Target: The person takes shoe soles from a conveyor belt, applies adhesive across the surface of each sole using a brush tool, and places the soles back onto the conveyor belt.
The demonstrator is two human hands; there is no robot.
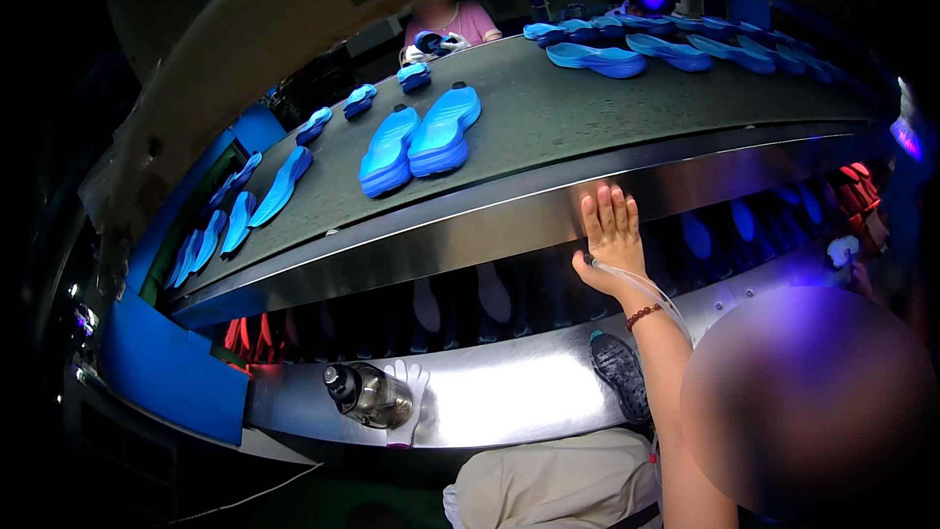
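My right hand (612, 235) is raised with its fingers stretched out and its thumb apart, holding nothing. Its fingertips overlap the metal side rail (490, 216) of a conveyor; I cannot tell whether they touch it. A thin clear cable (641, 286) runs from by the thumb along the wrist, where a dark red bead bracelet (642, 314) sits. Left of the hand, a pair of blue shoe soles (446, 132) lies on the dark belt (529, 118). Nearer me, beside my forearm, a dark textured shoe sole (619, 372) rests on the metal ledge (519, 382). My left hand is out of view.
A dark-capped bottle (377, 398) lies tilted by a white glove (418, 387) on the ledge. More blue soles (282, 186) line the belt. Across it, a gloved person (468, 24) holds a sole. Red pieces (257, 338) sit below the belt; a blurred patch covers the lower right.
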